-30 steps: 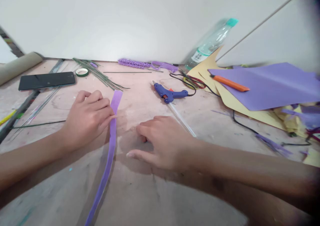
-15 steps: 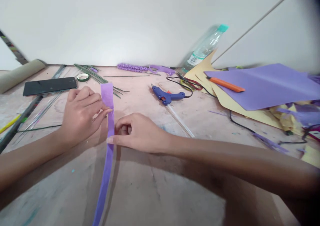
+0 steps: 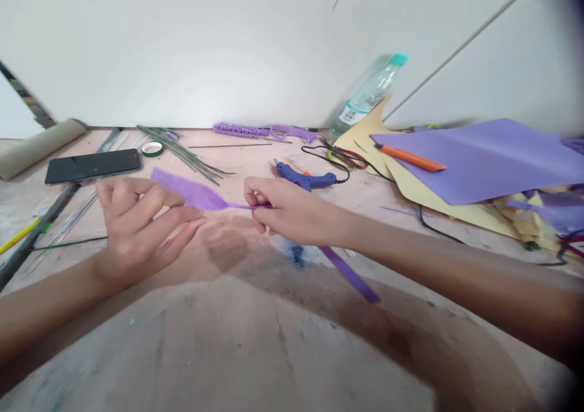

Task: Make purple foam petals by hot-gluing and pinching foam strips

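Note:
A purple paper strip [image 3: 201, 196] lies sideways between my hands, wide on the left and narrowing to a thin twisted neck near my right fingers. My left hand [image 3: 141, 220] is closed with curled fingers at the wide part, covering its lower edge; the exact grip is partly hidden. My right hand [image 3: 292, 211] pinches the narrow neck. Beyond it, the strip's flat tail slants down to the right on the table. Just behind my right hand lies a blue glue gun [image 3: 305, 178], partly covered.
Along the back are a black phone [image 3: 93, 165], green tape roll [image 3: 152, 149], green wire stems [image 3: 187, 156] and a fuzzy purple stem [image 3: 239, 130]. A plastic bottle [image 3: 365, 98] leans on the wall. At right, an orange cutter [image 3: 410, 157] rests on purple paper [image 3: 483, 156].
The strip has swung from lengthwise to sideways, and its middle has become a thin twist. My right hand has moved right and up; my left hand has shifted slightly left and down.

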{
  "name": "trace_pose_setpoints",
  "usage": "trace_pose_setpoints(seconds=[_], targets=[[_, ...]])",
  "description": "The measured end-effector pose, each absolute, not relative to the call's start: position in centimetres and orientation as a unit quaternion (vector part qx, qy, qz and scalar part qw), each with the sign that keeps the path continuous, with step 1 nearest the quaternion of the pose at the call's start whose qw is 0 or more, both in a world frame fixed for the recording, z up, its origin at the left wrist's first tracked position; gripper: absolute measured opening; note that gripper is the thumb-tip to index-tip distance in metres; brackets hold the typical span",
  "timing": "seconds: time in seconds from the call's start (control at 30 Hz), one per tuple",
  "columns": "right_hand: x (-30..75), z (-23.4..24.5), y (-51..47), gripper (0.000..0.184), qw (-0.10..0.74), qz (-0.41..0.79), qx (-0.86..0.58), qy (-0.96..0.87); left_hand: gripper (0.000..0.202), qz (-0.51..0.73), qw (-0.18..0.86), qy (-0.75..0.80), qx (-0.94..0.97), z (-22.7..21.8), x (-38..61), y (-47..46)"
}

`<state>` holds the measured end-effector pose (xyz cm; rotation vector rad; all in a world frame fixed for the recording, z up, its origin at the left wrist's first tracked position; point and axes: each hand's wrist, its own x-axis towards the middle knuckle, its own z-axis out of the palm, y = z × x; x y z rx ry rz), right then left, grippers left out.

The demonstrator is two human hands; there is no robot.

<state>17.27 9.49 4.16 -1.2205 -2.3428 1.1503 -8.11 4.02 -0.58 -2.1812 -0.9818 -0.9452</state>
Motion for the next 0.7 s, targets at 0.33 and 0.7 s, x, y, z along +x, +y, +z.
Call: trace_pose_setpoints(seconds=[0.33,0.7], targets=[[19.6,4.8,7.5,0.012,0.017,0.330,-0.380,-0.864,0.062,-0.251,0.059,-0.432,-0.864,-1.1,-4.8,2.6],[20.4,4.0,8.1,0.015,-0.042,0.360,-0.434,-0.825,0.025,-0.197,-0.213,-0.500,-0.816,-1.0,-4.7,2.2]])
